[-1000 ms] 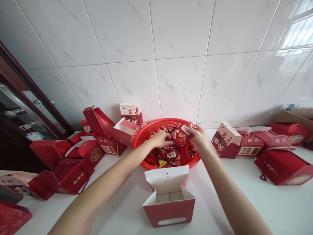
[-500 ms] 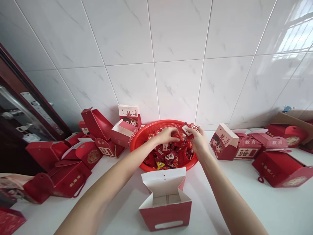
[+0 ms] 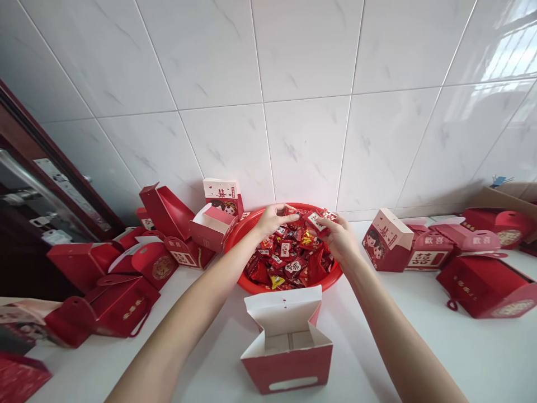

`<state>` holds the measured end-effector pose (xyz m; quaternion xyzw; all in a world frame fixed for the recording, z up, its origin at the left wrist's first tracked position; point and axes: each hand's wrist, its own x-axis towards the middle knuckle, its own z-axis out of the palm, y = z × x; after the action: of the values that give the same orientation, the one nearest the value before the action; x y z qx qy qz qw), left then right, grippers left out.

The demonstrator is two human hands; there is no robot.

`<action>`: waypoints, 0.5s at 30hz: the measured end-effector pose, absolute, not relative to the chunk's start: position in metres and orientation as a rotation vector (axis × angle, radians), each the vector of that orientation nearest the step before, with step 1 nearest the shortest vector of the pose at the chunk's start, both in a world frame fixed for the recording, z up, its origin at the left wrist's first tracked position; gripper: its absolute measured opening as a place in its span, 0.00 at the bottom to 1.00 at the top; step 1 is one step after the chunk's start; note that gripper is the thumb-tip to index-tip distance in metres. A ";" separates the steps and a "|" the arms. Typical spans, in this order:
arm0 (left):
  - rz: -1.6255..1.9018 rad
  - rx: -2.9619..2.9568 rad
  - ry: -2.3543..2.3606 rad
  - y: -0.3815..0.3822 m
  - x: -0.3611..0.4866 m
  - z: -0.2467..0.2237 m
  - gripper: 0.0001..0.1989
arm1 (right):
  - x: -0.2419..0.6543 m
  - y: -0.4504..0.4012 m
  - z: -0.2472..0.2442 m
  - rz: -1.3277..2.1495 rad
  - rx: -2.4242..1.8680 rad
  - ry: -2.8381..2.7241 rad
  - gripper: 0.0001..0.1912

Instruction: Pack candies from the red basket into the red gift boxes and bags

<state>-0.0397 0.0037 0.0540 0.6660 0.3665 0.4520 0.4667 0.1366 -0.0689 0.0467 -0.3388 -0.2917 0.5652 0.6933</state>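
Note:
Over the back of a red plastic basket [image 3: 335,278], my right hand [image 3: 339,238] pinches a couple of wrapped candies [image 3: 315,220] with white labels. My left hand [image 3: 273,219] is a little to the left, its thumb and fingers closed on a small red-wrapped candy [image 3: 290,212]. Many more wrapped candies [image 3: 295,267] fill the basket below, mostly red, with a yellow one [image 3: 276,281] near the front. In front of the basket stands a red gift box [image 3: 289,366], its top open and its white inside showing.
Several red boxes [image 3: 121,305] crowd the left side, some with raised lids. To the right stand more red boxes [image 3: 486,285] and a pink-and-red box [image 3: 386,240]. A cardboard carton [image 3: 503,197] is at the far right. White tiled wall [image 3: 306,151] rises behind.
My left hand has moved slightly up and left, away from my right hand, and now pinches a candy above the pile. My right hand still holds its candies.

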 end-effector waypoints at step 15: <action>1.050 1.642 0.873 -0.003 -0.036 0.057 0.20 | 0.137 -0.065 0.043 1.280 -0.692 -0.664 0.15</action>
<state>-0.0360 -0.0030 0.0574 0.6738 0.3581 0.4306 0.4821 0.1373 -0.0654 0.0429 -0.3105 -0.2977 0.5738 0.6969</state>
